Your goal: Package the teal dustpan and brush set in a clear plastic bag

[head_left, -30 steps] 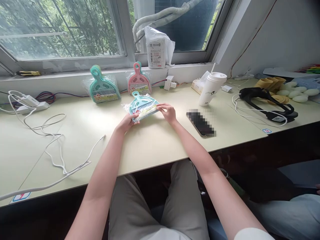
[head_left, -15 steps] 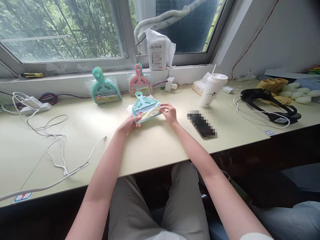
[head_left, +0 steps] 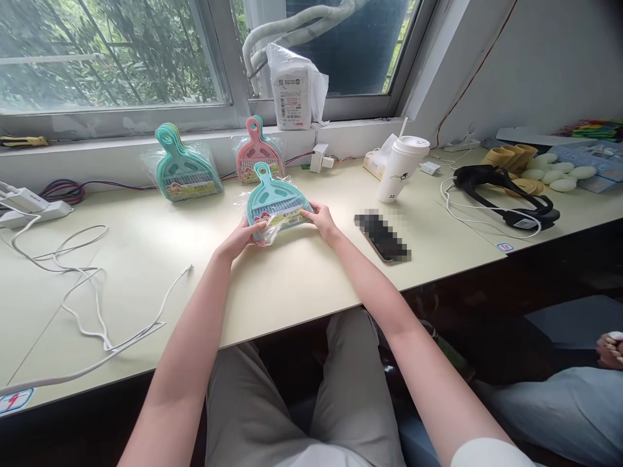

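Note:
A light-blue dustpan and brush set in clear plastic wrap is held up between both hands, handle at the top and printed label facing me. My left hand grips its lower left corner, with the thumb over the front and crumpled wrap beside it. My right hand closes on the lower right edge, near the label's end. Behind it a pink dustpan set leans against the sill. To the left leans a green dustpan stack, also wrapped in plastic.
Right of my hands lie a blurred-out phone and a lidded paper cup with a straw. Farther right is a black headset with a white cable. White cables trail across the left tabletop. Another person's hand shows at the far right.
The dustpan set has been tilted more upright, so its label faces me more squarely. My view has shifted slightly right, and another person's hand has appeared at the right edge.

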`<state>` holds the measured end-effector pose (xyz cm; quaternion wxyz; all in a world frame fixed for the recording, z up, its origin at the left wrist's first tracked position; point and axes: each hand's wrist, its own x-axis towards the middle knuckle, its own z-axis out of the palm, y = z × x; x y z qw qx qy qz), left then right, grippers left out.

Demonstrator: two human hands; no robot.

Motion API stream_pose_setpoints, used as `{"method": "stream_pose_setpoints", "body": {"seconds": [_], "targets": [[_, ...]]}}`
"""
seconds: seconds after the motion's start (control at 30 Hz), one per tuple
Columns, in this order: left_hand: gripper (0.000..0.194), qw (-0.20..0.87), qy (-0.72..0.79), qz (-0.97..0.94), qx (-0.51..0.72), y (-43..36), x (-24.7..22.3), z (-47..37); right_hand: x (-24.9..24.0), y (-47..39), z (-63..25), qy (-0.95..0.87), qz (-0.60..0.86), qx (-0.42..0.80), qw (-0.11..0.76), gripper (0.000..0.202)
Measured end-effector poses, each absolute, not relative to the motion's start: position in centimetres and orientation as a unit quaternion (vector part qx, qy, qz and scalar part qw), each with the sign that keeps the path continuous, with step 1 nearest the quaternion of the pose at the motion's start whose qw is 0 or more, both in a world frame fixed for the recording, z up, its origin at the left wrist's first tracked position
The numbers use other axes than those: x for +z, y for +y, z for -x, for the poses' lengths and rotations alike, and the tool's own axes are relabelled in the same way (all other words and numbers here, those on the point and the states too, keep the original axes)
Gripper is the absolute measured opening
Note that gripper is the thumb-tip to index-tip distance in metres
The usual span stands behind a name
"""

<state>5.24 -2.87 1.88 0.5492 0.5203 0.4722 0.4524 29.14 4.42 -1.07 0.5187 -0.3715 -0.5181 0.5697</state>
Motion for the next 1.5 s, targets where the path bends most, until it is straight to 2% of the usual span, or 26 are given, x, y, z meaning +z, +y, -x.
{"method": "stream_pose_setpoints", "body": {"seconds": [0.07, 0.17, 0.23, 0.4, 0.47, 0.57, 0.67, 0.73, 0.97, 1.13, 1.23, 1.3, 1.43, 1.5], "targets": [[0.088, 0.525, 0.452, -0.531, 0.489, -3.1, 2.3, -6.0, -0.9, 4.5, -29.4, -0.492, 0.379, 0.569, 0.539, 0.043], [0.110, 0.498, 0.428, -0.560, 0.506, -3.4, 2.5, -6.8, -0.7, 4.6, -29.8, -0.448, 0.413, 0.548, 0.572, 0.044], [0.117, 0.463, 0.418, -0.601, 0.500, -3.4, 2.5, -7.2, -0.7, 4.7, -30.0, -0.433, 0.428, 0.542, 0.580, 0.046], [0.077, 0.287, 0.467, -0.709, 0.444, -3.0, 1.6, -7.3, -1.0, 4.7, -29.8, -0.424, 0.418, 0.553, 0.583, 0.041], [0.077, 0.237, 0.478, -0.734, 0.420, -2.8, 1.2, -7.2, -1.0, 4.8, -29.8, -0.414, 0.414, 0.558, 0.588, 0.038], [0.075, 0.199, 0.474, -0.753, 0.410, -2.5, 0.7, -7.0, -1.0, 4.8, -29.8, -0.399, 0.416, 0.561, 0.593, 0.036], [0.044, 0.178, 0.491, -0.733, 0.436, -2.3, 0.5, -7.0, -1.0, 4.7, -29.9, -0.400, 0.418, 0.564, 0.589, 0.034], [0.032, 0.191, 0.508, -0.701, 0.462, -2.2, 0.6, -7.0, -0.9, 4.6, -29.8, -0.405, 0.415, 0.566, 0.586, 0.033], [0.041, 0.320, 0.480, -0.614, 0.539, -1.6, 0.2, -7.1, -0.9, 4.2, -29.5, -0.447, 0.403, 0.564, 0.565, 0.036], [0.043, 0.299, 0.492, -0.596, 0.559, -1.2, -0.4, -7.0, -0.9, 4.2, -29.3, -0.460, 0.388, 0.570, 0.560, 0.039], [0.038, 0.274, 0.479, -0.586, 0.594, -1.0, -0.6, -7.0, -0.9, 4.3, -29.1, -0.471, 0.381, 0.571, 0.554, 0.037], [0.044, 0.260, 0.466, -0.578, 0.618, -0.8, -0.9, -6.7, -0.9, 4.2, -29.0, -0.487, 0.378, 0.567, 0.547, 0.038], [0.086, 0.268, 0.484, -0.540, 0.634, 0.3, -2.3, -5.5, -1.0, 4.1, -28.7, -0.512, 0.370, 0.563, 0.533, 0.040], [0.094, 0.287, 0.502, -0.514, 0.633, 1.0, -2.9, -4.8, -1.0, 3.9, -28.6, -0.522, 0.363, 0.562, 0.528, 0.041]]}}
